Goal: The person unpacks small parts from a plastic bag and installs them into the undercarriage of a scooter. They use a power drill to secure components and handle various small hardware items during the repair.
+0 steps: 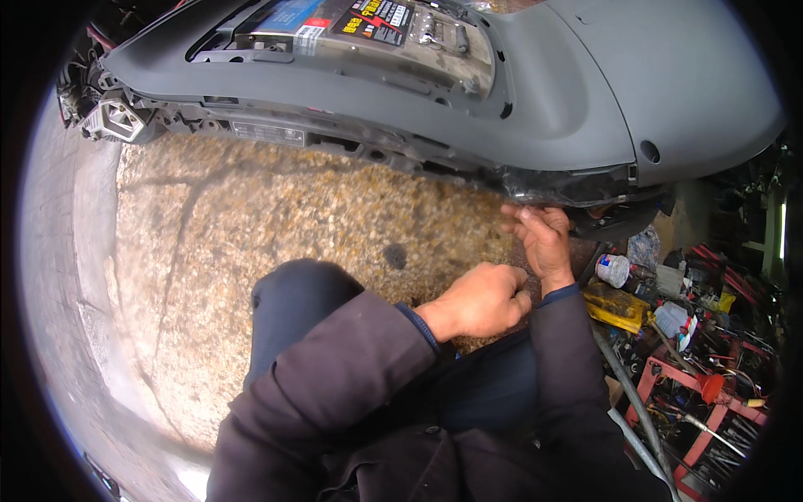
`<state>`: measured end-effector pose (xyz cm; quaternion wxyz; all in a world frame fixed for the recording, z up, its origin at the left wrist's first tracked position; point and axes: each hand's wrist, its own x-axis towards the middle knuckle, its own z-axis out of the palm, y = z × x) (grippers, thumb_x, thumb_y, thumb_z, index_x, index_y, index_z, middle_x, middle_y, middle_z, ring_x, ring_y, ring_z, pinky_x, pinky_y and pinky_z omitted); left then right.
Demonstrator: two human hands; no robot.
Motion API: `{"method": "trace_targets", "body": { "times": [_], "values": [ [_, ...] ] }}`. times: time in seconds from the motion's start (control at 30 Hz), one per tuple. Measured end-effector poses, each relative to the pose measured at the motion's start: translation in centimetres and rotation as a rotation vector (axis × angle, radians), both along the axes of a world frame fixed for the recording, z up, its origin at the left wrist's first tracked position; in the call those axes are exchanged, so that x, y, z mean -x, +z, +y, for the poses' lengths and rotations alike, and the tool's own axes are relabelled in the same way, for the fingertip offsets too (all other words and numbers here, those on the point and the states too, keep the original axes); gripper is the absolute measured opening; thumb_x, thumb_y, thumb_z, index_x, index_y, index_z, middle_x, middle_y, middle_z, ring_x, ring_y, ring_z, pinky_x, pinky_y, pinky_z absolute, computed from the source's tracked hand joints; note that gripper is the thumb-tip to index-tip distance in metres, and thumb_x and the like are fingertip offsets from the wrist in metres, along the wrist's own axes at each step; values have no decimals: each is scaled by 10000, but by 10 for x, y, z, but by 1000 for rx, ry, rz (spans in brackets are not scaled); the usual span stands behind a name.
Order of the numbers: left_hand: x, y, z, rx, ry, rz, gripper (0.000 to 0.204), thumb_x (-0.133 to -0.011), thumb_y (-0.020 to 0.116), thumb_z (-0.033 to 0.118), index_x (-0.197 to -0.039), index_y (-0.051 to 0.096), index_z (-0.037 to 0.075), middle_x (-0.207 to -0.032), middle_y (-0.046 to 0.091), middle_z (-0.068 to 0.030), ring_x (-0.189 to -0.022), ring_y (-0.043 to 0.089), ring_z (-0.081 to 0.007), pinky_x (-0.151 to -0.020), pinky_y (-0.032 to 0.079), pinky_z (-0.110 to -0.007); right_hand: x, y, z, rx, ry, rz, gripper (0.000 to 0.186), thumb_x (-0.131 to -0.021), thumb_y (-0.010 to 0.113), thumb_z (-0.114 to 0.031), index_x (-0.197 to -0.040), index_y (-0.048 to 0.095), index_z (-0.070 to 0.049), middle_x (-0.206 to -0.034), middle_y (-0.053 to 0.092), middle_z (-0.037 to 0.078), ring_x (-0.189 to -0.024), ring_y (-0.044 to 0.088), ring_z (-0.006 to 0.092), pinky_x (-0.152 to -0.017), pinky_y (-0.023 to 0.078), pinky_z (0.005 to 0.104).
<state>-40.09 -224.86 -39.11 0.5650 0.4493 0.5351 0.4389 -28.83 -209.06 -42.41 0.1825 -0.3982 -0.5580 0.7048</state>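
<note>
A grey scooter body lies across the top of the head view, with a battery showing in its opening. Just under the dark lower edge of the body, my right hand is raised with its fingers bent and somewhat apart. Its fingertips are close to that edge; whether they touch it I cannot tell. Nothing shows in that hand. My left hand is closed beside the right wrist, back of the hand upward. What its fingers hold, if anything, is hidden.
To the right stands a red metal rack crowded with tools. Nearby are a yellow package, a white container and a grey metal pipe. Under me is cracked, pebbly ground. A metal footpeg-like part juts out at upper left.
</note>
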Motion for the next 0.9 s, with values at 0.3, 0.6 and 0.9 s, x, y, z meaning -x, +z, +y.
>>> {"method": "trace_targets", "body": {
  "times": [0.3,0.6,0.9],
  "values": [
    [20,-11,-1,-125,84,-91,203,-876,581,185,-835,620,-10,-781,638,-224,-769,636,-377,-723,501,-450,6,20,-2,152,-55,-85,178,-897,628,-64,-1073,640,-38,-1045,655,70,-1068,632,249,-794,539,403],
    [40,-19,7,-33,103,-349,221,-881,532,176,-832,613,-24,-721,585,-107,-692,537,-198,-655,439,-353,9,60,3,290,-37,-301,333,-843,751,-207,-1096,615,-39,-1081,621,73,-1033,622,238,-791,536,391],
    [41,-15,9,59,120,-149,251,-885,547,184,-745,561,-25,-637,540,-97,-632,516,-177,-603,441,-357,-9,48,36,192,267,-377,474,-880,671,-151,-1296,563,49,-1256,634,157,-1107,632,258,-885,526,376]
  ]
}}
